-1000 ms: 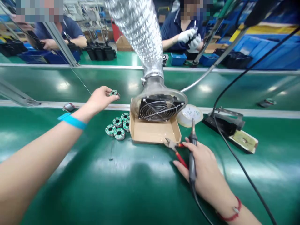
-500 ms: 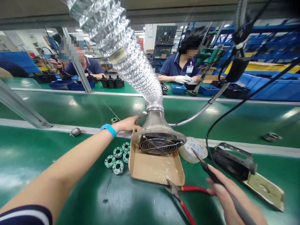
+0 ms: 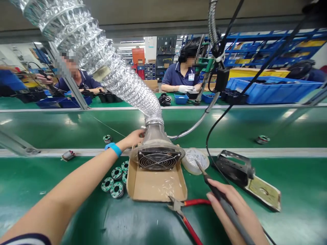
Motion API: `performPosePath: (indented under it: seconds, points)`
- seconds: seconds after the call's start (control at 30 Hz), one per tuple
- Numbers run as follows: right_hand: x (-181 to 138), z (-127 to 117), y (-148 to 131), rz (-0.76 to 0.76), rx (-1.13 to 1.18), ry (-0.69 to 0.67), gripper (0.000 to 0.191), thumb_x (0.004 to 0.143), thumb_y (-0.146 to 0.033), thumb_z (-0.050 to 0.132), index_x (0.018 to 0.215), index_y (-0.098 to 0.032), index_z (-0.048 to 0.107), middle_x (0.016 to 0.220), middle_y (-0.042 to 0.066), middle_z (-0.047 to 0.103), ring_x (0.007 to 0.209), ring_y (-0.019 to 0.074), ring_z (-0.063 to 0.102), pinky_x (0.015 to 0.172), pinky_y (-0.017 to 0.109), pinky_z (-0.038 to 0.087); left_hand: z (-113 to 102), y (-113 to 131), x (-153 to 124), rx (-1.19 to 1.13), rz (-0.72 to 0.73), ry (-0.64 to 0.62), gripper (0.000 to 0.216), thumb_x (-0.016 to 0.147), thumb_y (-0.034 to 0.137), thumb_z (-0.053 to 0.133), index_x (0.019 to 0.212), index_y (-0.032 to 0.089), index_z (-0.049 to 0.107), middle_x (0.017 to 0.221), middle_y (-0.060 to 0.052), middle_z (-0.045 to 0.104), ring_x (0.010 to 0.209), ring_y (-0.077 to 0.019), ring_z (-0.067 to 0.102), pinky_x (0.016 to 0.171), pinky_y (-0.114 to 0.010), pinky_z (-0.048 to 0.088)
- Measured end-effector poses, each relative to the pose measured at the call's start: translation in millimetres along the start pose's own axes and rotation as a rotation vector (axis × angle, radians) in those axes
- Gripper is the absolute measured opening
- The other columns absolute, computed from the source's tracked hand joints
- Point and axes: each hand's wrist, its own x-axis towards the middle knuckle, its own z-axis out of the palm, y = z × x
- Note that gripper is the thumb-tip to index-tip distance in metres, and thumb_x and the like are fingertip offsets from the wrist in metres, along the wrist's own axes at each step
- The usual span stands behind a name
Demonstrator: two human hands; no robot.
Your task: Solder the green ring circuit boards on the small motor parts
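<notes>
Blue-banded left hand (image 3: 131,139) outstretched, right hand (image 3: 237,211) gripping soldering iron (image 3: 217,192)

Straight ahead at twelve o'clock, a co-worker (image 3: 182,79) in a navy polo sits across the bench, white gloves (image 3: 185,89) together beside a small blue bin (image 3: 181,99). At eleven, a second co-worker (image 3: 81,80) leans over a bench lined with black parts. Over at two, a long blue crate (image 3: 270,85) sits heaped with dark items. At four, a black metal soldering stand (image 3: 235,172) sits on the green belt, and at three a small green-ringed component (image 3: 263,139) lies farther back.
</notes>
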Motion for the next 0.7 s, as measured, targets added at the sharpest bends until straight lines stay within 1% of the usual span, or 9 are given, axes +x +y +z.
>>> performPosePath:
  seconds: [0.07, 0.13, 0.17, 0.23, 0.33, 0.43, 0.5, 0.57, 0.7]
  points:
    - [-2, -2, -4, 0.051, 0.019, 0.088, 0.02, 0.091, -0.041, 0.062, 0.1, -0.025, 0.07, 0.092, 0.003, 0.076, 0.076, 0.0201, 0.075, 0.071, 0.028, 0.063, -18, 1, -24, 0.006, -0.013, 0.148, 0.034, 0.09, 0.035, 0.069, 0.114, 0.011, 0.066, 0.112, -0.012, 0.072, 0.102, -0.0269, 0.068, 0.094, -0.047, 0.055]
    - [-6, -5, -15, 0.069, 0.032, 0.175, 0.021, 0.09, -0.044, 0.063, 0.093, -0.025, 0.069, 0.087, 0.003, 0.075, 0.069, 0.0206, 0.074, 0.065, 0.029, 0.063, -34, 7, -58, -0.002, -0.008, 0.281, 0.044, 0.087, 0.037, 0.066, 0.122, 0.011, 0.063, 0.119, -0.015, 0.071, 0.108, -0.0301, 0.066, 0.098, -0.048, 0.053]
    - [-9, -8, -22, 0.058, 0.036, 0.199, 0.022, 0.09, -0.046, 0.063, 0.093, -0.026, 0.07, 0.085, 0.003, 0.076, 0.068, 0.0211, 0.075, 0.062, 0.028, 0.062, -39, 13, -78, -0.011, -0.002, 0.319, 0.049, 0.085, 0.04, 0.065, 0.126, 0.012, 0.061, 0.122, -0.015, 0.07, 0.111, -0.0308, 0.065, 0.098, -0.047, 0.053]
    - [-17, -12, -38, 0.054, 0.036, 0.189, 0.025, 0.092, -0.048, 0.062, 0.102, -0.027, 0.071, 0.082, 0.002, 0.078, 0.07, 0.0219, 0.077, 0.058, 0.027, 0.062, -41, 28, -120, -0.035, 0.002, 0.319, 0.056, 0.082, 0.042, 0.069, 0.131, 0.017, 0.06, 0.125, -0.012, 0.07, 0.111, -0.0304, 0.066, 0.095, -0.044, 0.055]
    - [-29, -18, -67, 0.092, 0.142, 0.049, 0.029, 0.1, -0.042, 0.055, 0.122, -0.029, 0.068, 0.074, -0.001, 0.078, 0.069, 0.0208, 0.078, 0.058, 0.026, 0.063, -28, 56, -176, -0.06, 0.039, 0.165, 0.045, 0.081, 0.034, 0.074, 0.123, 0.023, 0.068, 0.129, -0.011, 0.068, 0.108, -0.0286, 0.067, 0.081, -0.036, 0.058]
    - [-35, -19, -93, 0.042, 0.319, -0.133, 0.025, 0.101, -0.034, 0.054, 0.121, -0.029, 0.068, 0.078, 0.0, 0.079, 0.067, 0.0183, 0.077, 0.063, 0.024, 0.065, -12, 78, -211, -0.081, 0.061, 0.11, 0.036, 0.082, 0.029, 0.076, 0.118, 0.027, 0.071, 0.13, -0.007, 0.067, 0.111, -0.0273, 0.066, 0.074, -0.029, 0.056]
    - [-36, -18, -106, -0.019, 0.358, -0.177, 0.024, 0.099, -0.029, 0.058, 0.122, -0.031, 0.067, 0.086, 0.0, 0.08, 0.072, 0.0173, 0.078, 0.07, 0.024, 0.065, -4, 85, -222, -0.121, 0.074, 0.061, 0.037, 0.084, 0.03, 0.076, 0.121, 0.03, 0.07, 0.123, -0.005, 0.07, 0.104, -0.0244, 0.068, 0.072, -0.028, 0.055]
    - [-36, -17, -117, -0.048, 0.36, -0.167, 0.032, 0.097, -0.024, 0.061, 0.128, -0.034, 0.062, 0.093, -0.001, 0.079, 0.08, 0.0161, 0.078, 0.073, 0.022, 0.064, 5, 88, -228, -0.163, 0.081, -0.043, 0.04, 0.085, 0.032, 0.076, 0.125, 0.03, 0.069, 0.115, -0.003, 0.073, 0.096, -0.0217, 0.069, 0.075, -0.028, 0.055]
    - [-32, -14, -135, -0.017, 0.431, -0.2, 0.045, 0.094, -0.014, 0.06, 0.133, -0.035, 0.053, 0.098, -0.003, 0.074, 0.084, 0.012, 0.074, 0.073, 0.017, 0.061, 24, 92, -234, -0.234, 0.062, -0.222, 0.044, 0.085, 0.034, 0.077, 0.127, 0.023, 0.069, 0.111, -0.003, 0.074, 0.099, -0.0204, 0.068, 0.087, -0.029, 0.052]
